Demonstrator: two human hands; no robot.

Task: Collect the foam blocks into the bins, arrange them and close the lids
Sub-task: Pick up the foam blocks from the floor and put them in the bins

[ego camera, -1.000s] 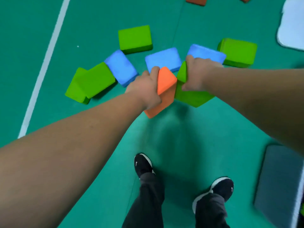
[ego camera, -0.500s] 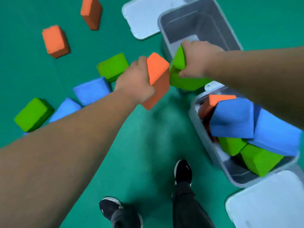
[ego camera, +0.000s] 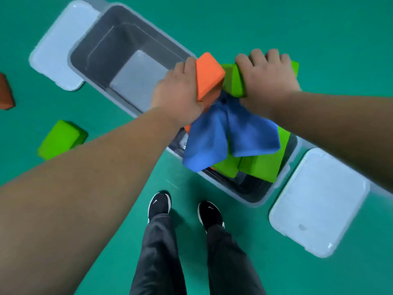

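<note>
An orange block (ego camera: 209, 76) is gripped in the left hand (ego camera: 178, 96), with the fingers curled over its far edge. Just beside it, a green block (ego camera: 235, 83) is gripped in the right hand (ego camera: 268, 81), with four fingers wrapped over its top. Whether the two blocks touch cannot be told. Both are held above the far end of the full bin (ego camera: 261, 201).

In that bin two blue blocks (ego camera: 205, 143) are tilted against each other on top of the pile. One of them overhangs the bin's left rim. Lower green blocks (ego camera: 263, 165) are seen beneath them at the near end.

An empty bin (ego camera: 102, 50) is set end to end with the full bin, further off and to the left. A lid (ego camera: 57, 52) is laid flat against its left side. A second lid (ego camera: 319, 201) is laid just beside the near right corner of the full bin.

On the floor (ego camera: 297, 28), well apart to the left, a loose green block (ego camera: 61, 138) and a dark orange block (ego camera: 5, 92) are left lying. Black shoes (ego camera: 159, 204) and dark trousers (ego camera: 157, 252) are seen below, near the full bin.
</note>
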